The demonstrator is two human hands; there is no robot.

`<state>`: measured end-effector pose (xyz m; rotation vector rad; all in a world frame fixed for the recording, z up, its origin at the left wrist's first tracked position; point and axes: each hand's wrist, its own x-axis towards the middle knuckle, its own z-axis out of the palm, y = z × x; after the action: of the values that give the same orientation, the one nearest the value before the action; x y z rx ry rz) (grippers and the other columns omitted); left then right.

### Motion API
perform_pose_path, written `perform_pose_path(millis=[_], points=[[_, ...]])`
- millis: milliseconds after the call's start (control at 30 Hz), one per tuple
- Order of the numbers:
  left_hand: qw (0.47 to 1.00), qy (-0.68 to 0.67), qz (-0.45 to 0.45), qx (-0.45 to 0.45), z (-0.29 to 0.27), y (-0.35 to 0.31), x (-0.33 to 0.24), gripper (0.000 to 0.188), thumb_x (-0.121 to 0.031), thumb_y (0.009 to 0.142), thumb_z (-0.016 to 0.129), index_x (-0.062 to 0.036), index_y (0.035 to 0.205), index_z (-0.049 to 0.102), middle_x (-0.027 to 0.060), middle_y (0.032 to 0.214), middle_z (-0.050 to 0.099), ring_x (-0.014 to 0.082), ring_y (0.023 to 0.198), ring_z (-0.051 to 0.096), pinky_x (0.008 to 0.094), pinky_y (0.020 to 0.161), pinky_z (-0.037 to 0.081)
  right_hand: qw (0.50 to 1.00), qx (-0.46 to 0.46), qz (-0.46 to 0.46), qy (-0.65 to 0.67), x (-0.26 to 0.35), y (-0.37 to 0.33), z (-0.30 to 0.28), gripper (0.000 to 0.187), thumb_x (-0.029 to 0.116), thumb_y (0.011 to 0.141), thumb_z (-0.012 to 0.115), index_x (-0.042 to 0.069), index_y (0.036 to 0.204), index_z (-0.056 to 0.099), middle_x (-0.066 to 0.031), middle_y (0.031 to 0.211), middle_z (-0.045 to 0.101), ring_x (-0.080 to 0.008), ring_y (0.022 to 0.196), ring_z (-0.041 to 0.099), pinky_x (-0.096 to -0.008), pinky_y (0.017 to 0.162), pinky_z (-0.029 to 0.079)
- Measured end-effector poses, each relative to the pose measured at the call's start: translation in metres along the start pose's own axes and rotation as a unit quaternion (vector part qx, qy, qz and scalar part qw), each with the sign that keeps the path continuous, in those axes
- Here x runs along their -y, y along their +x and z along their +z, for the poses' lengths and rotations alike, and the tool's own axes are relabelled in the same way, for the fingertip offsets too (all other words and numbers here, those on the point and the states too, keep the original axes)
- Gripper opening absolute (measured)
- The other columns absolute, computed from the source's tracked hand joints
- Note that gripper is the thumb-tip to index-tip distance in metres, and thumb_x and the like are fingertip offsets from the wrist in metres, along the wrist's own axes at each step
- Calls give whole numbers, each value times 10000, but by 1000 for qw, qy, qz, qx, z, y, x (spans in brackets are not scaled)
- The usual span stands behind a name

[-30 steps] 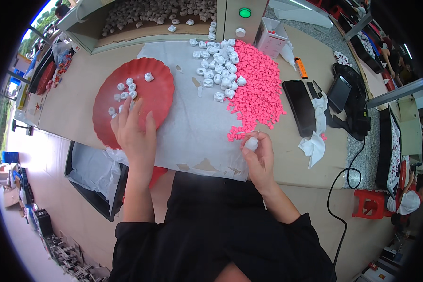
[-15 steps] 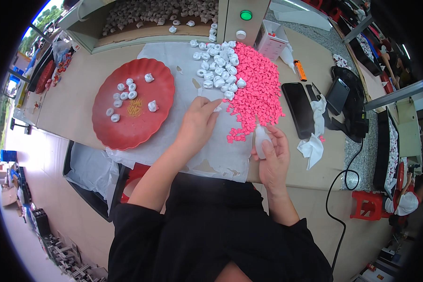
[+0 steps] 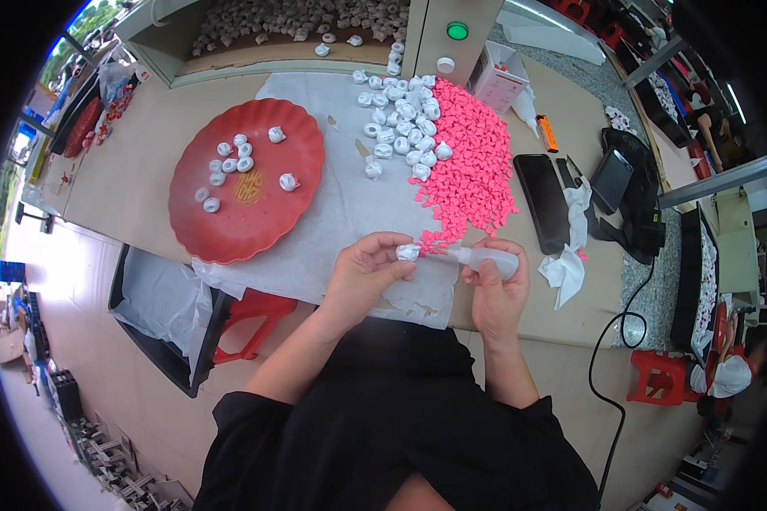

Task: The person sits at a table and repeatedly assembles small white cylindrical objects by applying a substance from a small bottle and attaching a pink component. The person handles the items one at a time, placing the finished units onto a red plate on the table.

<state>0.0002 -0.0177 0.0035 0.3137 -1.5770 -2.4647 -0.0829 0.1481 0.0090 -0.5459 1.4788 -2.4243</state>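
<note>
1. A workshop room surrounds the scene, with a person (image 3: 729,373) seated at the far right and a cabinet shelf (image 3: 264,61) of many pale pieces behind the work area.
2. The tabletop (image 3: 128,179) carries everything in use; over its middle lies a white sheet (image 3: 332,221), torn in places.
3. A lined black tray (image 3: 213,341) sits below the near left edge, beside a red stool (image 3: 260,324).
4. The scalloped red plate (image 3: 209,243) holds a small scattered group of white pieces. At least one seems to bear a pink bit, so I judge those finished, and only a small share.
5. Most appears left: a cluster of white pieces (image 3: 405,115) at the sheet's far right, against a large pink heap (image 3: 473,162) of little bits.
6. Right of the heap are a black phone (image 3: 541,200), crumpled tissue (image 3: 564,274), a white carton (image 3: 496,78) and an orange lighter-like item (image 3: 546,134). None blocks the hands; stray pink bits lie just beyond them.
7. The right hand (image 3: 498,294) has its fingers wrapped around a translucent squeeze bottle (image 3: 496,260), nozzle aimed left.
8. The left hand (image 3: 365,274) pinches one white piece (image 3: 407,252) between its fingers, above the sheet's near right part. The nozzle points at it; contact cannot be told, so this piece looks mid-step.
</note>
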Motion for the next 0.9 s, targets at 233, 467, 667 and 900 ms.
perform_pose_path(millis=[233, 467, 667, 900], points=[[999, 33, 20, -14, 1, -1, 5, 246, 37, 818, 566, 26, 1056, 505, 62, 890, 589, 99, 805, 569, 224, 723, 470, 974, 44, -122, -183, -6, -8, -1, 224, 87, 842, 575, -7, 992, 438, -102, 899, 484, -144, 773, 502, -244, 663, 434], [998, 50, 16, -27, 3, -1, 4, 245, 39, 821, 558, 25, 1059, 501, 46, 824, 581, 89, 778, 575, 202, 710, 462, 953, 71, -166, -241, -7, -8, 0, 234, 78, 829, 589, -13, 990, 446, -118, 887, 489, -155, 751, 493, -250, 663, 423], [998, 52, 7, -27, 4, -1, 2, 247, 41, 821, 557, 22, 1061, 501, 43, 817, 578, 84, 776, 574, 199, 706, 462, 948, 76, -180, -253, -8, -7, 0, 238, 72, 821, 597, -14, 989, 452, -120, 880, 491, -165, 751, 491, -254, 661, 419], [998, 51, 8, -24, 3, -1, 5, 251, 48, 824, 547, 20, 1069, 497, 50, 825, 584, 91, 792, 582, 201, 722, 469, 948, 78, -171, -258, -7, -8, 1, 249, 55, 809, 607, -13, 993, 453, -122, 881, 492, -171, 757, 492, -257, 660, 420]])
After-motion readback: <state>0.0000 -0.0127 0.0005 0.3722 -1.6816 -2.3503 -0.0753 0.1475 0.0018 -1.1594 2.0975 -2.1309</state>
